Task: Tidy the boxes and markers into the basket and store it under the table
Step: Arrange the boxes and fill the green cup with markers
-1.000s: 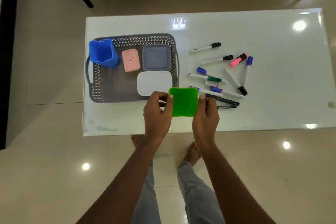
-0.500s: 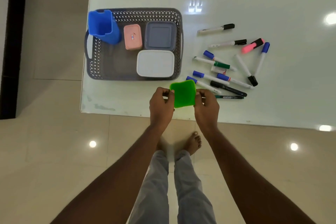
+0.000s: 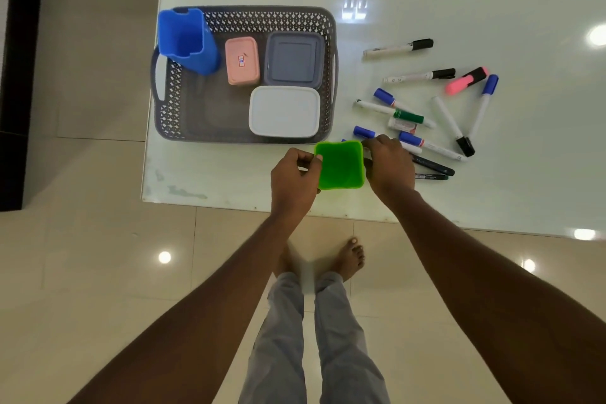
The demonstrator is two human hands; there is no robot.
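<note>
Left hand (image 3: 294,178) and right hand (image 3: 389,165) pinched on square green plastic box (image 3: 341,166).
Best lowered level into grey lattice plastic basket (image 3: 262,15), upper left.

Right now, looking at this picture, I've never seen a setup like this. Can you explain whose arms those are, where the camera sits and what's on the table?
There is no machine here. A person wears one wide-angle camera on the head, looking down, so the arms, legs and feet are their own. The left hand and right hand hold a green box between them, near the front edge of a white table. On the table sits a grey basket holding a blue cup, a pink box, a grey box and a white box. Markers lie scattered to the basket's right.
</note>
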